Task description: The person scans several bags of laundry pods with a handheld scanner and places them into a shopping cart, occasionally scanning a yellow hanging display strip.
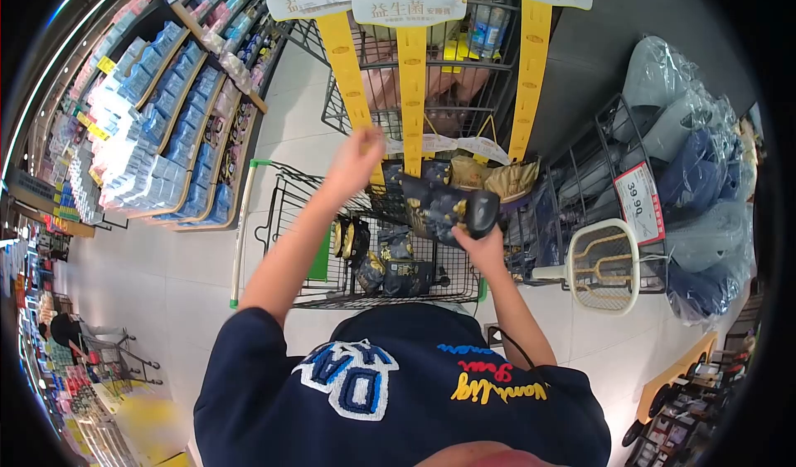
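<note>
The right hand [482, 248] has its fingers closed on a dark gold-patterned packet [431, 206] near one end, over the cart [317, 260], seemingly leaving the left hand [356, 162] free beside a yellow strip [342, 60]; the left fingers curl, though whether they pinch anything I cannot tell; the cart stands close, presumably for short reach

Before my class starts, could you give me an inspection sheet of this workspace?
Surface: green-trimmed black wire cart, holding dark packets.
Job's things: dark gold-patterned packet; black rounded object against it.
Clutter: white racket-shaped object, right of the cart.
Hands: left hand by a yellow hanging strip; right hand touching the rounded object.
Cables: thin black cord by the right sleeve.
Surroundings: shelves of blue packs left; plastic-wrapped goods right.
</note>
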Available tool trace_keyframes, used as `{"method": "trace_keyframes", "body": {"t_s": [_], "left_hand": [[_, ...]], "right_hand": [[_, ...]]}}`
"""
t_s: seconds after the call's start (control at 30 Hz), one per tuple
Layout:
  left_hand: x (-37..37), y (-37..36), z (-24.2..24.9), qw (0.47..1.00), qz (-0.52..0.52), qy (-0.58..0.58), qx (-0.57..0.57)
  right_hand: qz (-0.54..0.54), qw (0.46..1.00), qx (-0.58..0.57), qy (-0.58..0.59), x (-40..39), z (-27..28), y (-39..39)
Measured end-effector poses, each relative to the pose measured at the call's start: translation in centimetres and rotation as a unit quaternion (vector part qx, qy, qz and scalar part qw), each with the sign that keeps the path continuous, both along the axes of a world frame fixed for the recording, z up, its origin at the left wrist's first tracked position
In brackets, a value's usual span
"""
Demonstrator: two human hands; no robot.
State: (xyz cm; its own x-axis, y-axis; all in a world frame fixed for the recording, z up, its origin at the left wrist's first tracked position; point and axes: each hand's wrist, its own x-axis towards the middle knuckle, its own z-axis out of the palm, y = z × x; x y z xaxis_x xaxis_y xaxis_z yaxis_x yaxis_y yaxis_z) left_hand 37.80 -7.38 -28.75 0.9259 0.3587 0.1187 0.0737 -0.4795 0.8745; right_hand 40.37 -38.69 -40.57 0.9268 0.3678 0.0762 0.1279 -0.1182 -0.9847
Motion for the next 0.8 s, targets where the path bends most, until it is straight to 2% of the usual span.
{"method": "trace_keyframes", "body": {"t_s": [0.03, 0.1, 0.17, 0.27, 0.37, 0.47, 0.57, 0.7, 0.8], "left_hand": [[2.3, 1.3, 1.0, 0.997, 0.001, -0.075, 0.03], [5.6, 0.5, 5.9, 0.988, -0.016, -0.152, 0.0], [10.6, 2.4, 5.5, 0.973, 0.014, -0.221, 0.058], [13.9, 2.7, 7.0, 0.982, 0.038, -0.186, 0.005], [14.1, 1.6, 9.1, 0.978, 0.055, -0.176, -0.093], [14.0, 0.5, 9.7, 0.982, 0.059, -0.167, -0.072], [14.0, -0.9, 10.8, 0.975, 0.07, -0.13, -0.166], [14.7, 0.3, 10.7, 0.978, 0.07, -0.147, -0.134], [14.0, -1.5, 11.3, 0.958, 0.037, -0.203, -0.201]], "right_hand": [[0.007, 0.999, 0.038, 0.003, 1.6, -0.5, 0.2], [0.014, 0.996, 0.087, 0.026, 3.1, 5.0, 1.4], [0.026, 0.993, 0.118, 0.016, 5.6, 7.2, 2.3], [0.034, 0.991, 0.126, -0.017, 9.1, 9.5, 3.6], [0.054, 0.988, 0.14, -0.019, 11.1, 12.5, 4.8], [0.067, 0.992, 0.104, -0.028, 12.9, 14.5, 5.7], [0.085, 0.991, 0.103, -0.019, 14.0, 15.0, 6.2], [0.101, 0.987, 0.123, -0.027, 14.8, 14.2, 6.3], [0.099, 0.988, 0.121, -0.006, 14.5, 14.4, 5.9]]}}
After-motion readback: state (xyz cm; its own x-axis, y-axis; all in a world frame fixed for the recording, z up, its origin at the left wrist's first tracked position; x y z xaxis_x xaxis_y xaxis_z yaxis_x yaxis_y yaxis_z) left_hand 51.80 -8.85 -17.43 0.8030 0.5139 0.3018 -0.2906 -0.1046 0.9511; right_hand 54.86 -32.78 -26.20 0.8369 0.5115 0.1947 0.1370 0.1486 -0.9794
